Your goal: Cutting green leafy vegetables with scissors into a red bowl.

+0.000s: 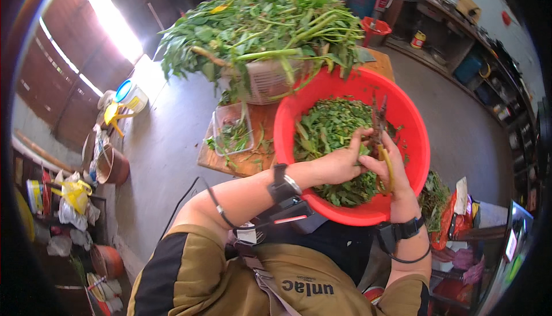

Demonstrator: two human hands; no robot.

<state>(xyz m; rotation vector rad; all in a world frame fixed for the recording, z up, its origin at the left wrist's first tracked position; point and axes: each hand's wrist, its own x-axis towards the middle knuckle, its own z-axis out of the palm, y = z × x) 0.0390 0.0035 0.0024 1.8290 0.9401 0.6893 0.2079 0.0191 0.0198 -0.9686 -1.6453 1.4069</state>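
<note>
My right hand (394,167) grips scissors with yellow handles (390,174), their dark blades (378,111) pointing away from me and a little apart. Close beside it, my left hand (340,163) pinches a bit of green stem or leaf (365,149), partly hidden by the fingers. Both hands are over a red plastic basin (414,122) that holds a heap of cut green leaves and stems (336,122). Beyond the basin, a pale plastic basket (267,84) is piled high with long leafy greens (258,27).
Basket and basin rest on a low wooden table (263,122). A clear plastic container (233,128) with green scraps stands at its left. A green heap (434,195) and a knife (455,217) lie right of the basin. A white bucket (131,96) stands on the floor.
</note>
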